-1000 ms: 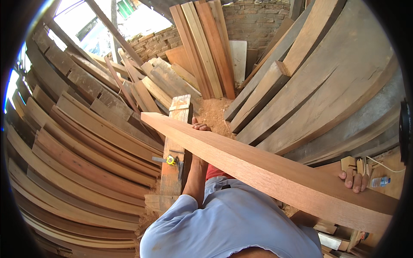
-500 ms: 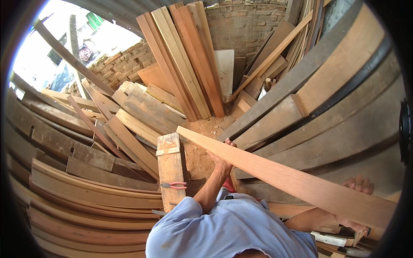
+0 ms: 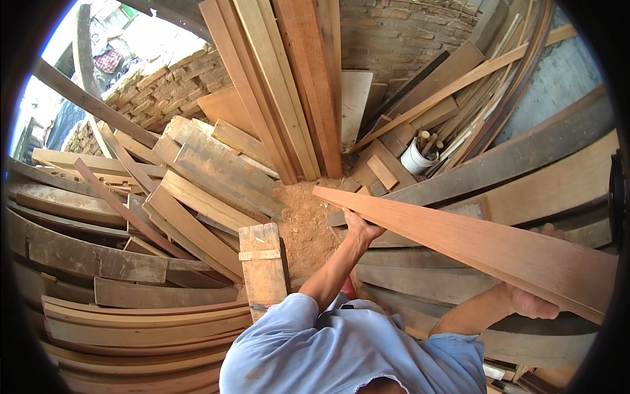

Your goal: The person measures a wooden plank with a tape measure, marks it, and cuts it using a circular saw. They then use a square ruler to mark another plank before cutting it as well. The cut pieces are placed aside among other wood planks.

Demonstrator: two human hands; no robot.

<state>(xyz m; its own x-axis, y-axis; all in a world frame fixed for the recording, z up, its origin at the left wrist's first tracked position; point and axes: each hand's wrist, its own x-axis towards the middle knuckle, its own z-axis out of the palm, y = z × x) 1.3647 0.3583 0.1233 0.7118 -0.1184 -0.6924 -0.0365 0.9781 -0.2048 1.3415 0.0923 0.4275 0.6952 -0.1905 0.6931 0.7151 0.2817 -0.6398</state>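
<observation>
So there's a long, flat, reddish-brown wooden plank [image 3: 459, 240] held out front and right: bare left hand [image 3: 361, 230] grips its lower edge, bare right hand [image 3: 535, 305] wraps it farther along, fingers partly hidden.

Plank [image 3: 459, 241] swung away from bench [image 3: 266, 279], bucket [image 3: 413, 159] revealed

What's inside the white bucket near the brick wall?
A few round-ended, wooden-looking sticks poke out of the white bucket. Its side hides their lower ends and whatever lies at the bottom.
</observation>
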